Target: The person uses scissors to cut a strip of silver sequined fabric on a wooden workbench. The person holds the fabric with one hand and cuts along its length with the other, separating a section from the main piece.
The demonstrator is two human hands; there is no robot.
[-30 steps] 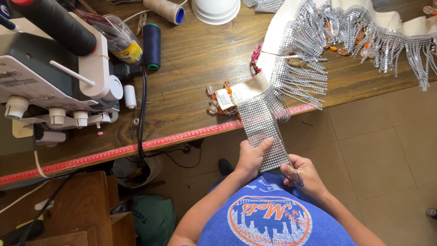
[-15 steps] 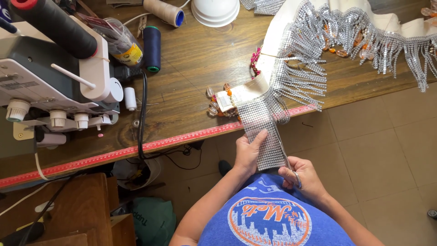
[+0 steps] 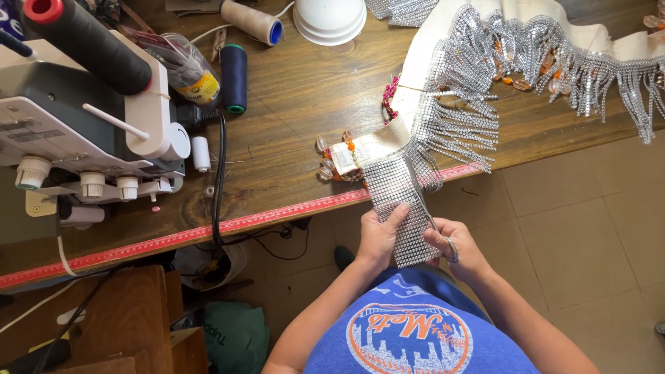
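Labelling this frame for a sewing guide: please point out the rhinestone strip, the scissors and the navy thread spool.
rhinestone strip (image 3: 405, 208), head view, middle of mesh
scissors (image 3: 451, 249), head view, handle ring
navy thread spool (image 3: 234, 77), head view, side

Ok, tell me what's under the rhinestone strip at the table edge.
The rhinestone strip overlies the red tape on the table edge. Further down, both hands hold it; the fingers beneath are hidden.

My wooden worktable (image 3: 305, 104), edged along its front by a red measuring tape (image 3: 208, 230), carries a white and grey serger (image 3: 83, 138) at its left end. Beside the machine lie a navy thread spool (image 3: 234, 77), a cream thread cone (image 3: 253, 21) and a small white bobbin (image 3: 201, 153), with a white bowl (image 3: 330, 19) upside down near the back. A cream garment with silver rhinestone fringe (image 3: 526, 55) spreads across the right side, fringe hanging over the front edge.
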